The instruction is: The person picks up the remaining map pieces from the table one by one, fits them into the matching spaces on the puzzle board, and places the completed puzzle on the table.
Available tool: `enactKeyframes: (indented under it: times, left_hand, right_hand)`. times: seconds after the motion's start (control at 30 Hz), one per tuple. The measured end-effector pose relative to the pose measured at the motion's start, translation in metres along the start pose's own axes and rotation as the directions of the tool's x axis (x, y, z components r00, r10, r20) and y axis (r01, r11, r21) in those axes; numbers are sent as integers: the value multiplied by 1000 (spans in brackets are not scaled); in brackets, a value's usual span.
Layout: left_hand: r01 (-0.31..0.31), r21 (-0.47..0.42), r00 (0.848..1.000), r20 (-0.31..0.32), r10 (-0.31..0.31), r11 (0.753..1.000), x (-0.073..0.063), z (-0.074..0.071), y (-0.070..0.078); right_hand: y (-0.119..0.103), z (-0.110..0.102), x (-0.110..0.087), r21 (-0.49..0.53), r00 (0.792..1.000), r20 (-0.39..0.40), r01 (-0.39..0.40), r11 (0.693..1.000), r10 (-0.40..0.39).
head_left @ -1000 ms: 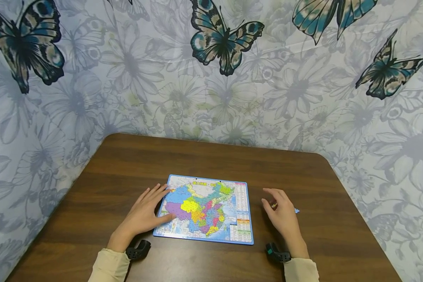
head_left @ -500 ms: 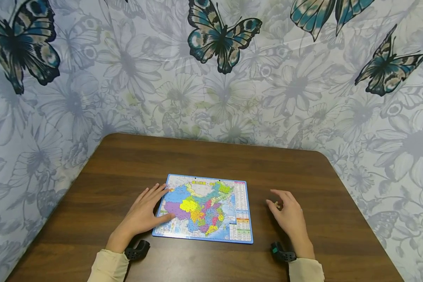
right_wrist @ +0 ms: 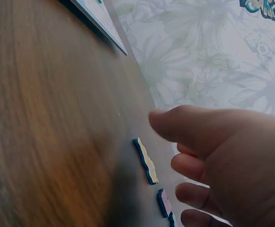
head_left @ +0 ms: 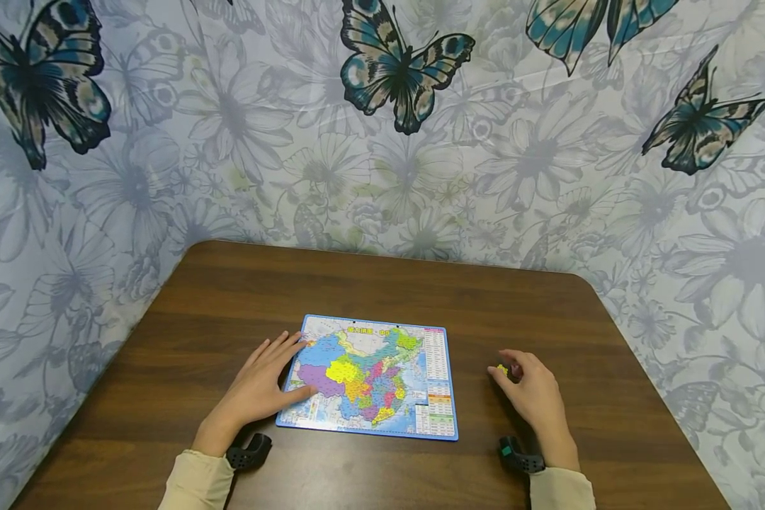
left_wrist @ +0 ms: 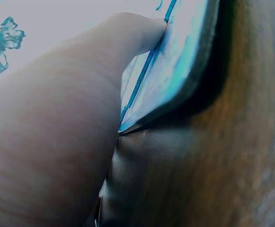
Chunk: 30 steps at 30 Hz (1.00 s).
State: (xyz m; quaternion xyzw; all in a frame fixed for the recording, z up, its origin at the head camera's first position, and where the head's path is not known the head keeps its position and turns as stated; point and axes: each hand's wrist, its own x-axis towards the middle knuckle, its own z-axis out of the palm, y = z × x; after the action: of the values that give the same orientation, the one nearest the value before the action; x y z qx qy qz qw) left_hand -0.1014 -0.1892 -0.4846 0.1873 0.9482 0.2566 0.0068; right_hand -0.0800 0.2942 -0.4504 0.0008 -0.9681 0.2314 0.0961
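A map puzzle board [head_left: 436, 375] with a blue edge lies flat on the table, its colourful map pieces set in it. My left hand [head_left: 261, 386] rests on the board's left side, fingers spread; the left wrist view shows the thumb [left_wrist: 142, 33] on the board's surface. Well right of the board, my right hand [head_left: 535, 393] hovers with loosely bent fingers over small loose puzzle pieces. A yellow piece [right_wrist: 146, 163] lies below the thumb, and a pink piece [right_wrist: 164, 202] lies by the lower fingers. Part of a further blue-edged piece shows beside it. No piece appears gripped.
The brown wooden table [head_left: 382, 283] has rounded far corners. Behind it hangs a pale floral cloth [head_left: 382, 191] printed with large butterflies. Each wrist wears a black band [head_left: 250, 453] with a camera.
My right hand has shifted right, away from the board. The yellow piece now shows by its fingertips, while a blue piece seen earlier beyond the hand is hidden in the head view. My left hand stays put.
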Motion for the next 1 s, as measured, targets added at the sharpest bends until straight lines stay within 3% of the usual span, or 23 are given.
enactKeyframes:
  times: [0.33,1.0]
  left_hand:
    - [6,1,1000,-5,-6,1000,-1,1,0]
    - [-1,5,1000,-13,1,1000,0,4,-1]
  right_hand:
    - [2,2,0,-31,995,82,-54,998,57]
    - [0,6,0,-23,996,70,-59,998,61]
